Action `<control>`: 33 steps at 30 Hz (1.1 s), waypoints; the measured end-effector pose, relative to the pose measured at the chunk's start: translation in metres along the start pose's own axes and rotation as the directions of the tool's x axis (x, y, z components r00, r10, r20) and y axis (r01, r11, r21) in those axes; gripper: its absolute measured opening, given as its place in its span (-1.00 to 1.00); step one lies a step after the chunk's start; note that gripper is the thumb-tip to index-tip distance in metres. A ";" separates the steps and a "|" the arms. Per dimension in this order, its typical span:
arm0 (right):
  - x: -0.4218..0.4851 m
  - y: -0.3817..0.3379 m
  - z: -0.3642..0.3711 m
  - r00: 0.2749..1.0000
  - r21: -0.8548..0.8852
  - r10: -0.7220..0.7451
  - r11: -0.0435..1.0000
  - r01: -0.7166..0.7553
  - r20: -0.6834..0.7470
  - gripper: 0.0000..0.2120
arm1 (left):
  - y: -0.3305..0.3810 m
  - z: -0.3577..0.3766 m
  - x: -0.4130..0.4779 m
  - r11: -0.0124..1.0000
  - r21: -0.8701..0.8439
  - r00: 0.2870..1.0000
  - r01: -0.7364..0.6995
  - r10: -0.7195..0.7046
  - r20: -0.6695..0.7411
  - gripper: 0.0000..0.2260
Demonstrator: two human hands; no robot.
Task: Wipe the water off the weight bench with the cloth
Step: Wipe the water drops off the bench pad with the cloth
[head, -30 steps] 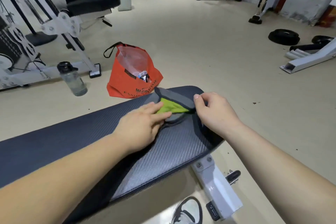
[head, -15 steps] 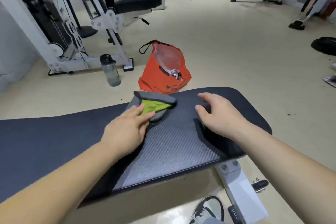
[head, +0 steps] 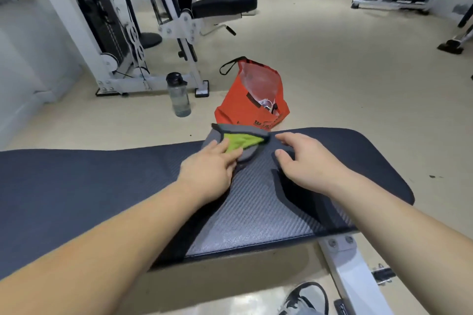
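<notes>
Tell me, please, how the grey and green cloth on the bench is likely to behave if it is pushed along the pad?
The cloth lies folded over on itself, grey over green, so it is probably limp and may bunch or unfold when pushed. It looks thin, so likely light. The left hand lies flat on it; the bench pad is textured, so it may drag rather than glide.

The orange bag (head: 252, 107) carries dark lettering low on its front. The print is half hidden by the desk (head: 102, 186); it perhaps begins "WIA". No other text is legible.
</notes>
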State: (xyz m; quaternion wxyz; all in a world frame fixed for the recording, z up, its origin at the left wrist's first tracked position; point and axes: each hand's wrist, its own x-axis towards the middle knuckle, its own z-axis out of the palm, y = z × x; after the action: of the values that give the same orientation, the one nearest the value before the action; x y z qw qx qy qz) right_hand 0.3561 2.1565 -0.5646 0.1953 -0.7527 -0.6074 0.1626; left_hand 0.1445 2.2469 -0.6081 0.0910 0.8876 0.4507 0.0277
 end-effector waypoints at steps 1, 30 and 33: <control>0.000 -0.001 0.000 1.000 -0.012 0.003 1.000 -0.003 0.009 -0.55 | 0.008 0.002 0.010 0.995 -0.003 0.995 0.101 -0.101 0.007 -0.60; 0.030 -0.085 0.043 0.971 -0.137 -0.101 0.982 0.132 0.217 -0.58 | -0.051 -0.007 -0.089 0.952 0.137 0.936 0.275 -0.233 -0.264 -0.65; 0.030 -0.100 0.058 0.966 -0.226 -0.138 0.956 0.187 0.217 -0.67 | -0.049 -0.014 -0.132 0.991 0.104 0.975 -0.083 0.102 -0.195 -0.64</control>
State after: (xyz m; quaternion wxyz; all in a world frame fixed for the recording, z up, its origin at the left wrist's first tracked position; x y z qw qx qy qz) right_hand 0.2491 2.2097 -0.5656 0.0523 -0.6982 -0.6994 0.1441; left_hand 0.0259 2.1709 -0.5994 0.0014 0.9036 0.4165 0.0997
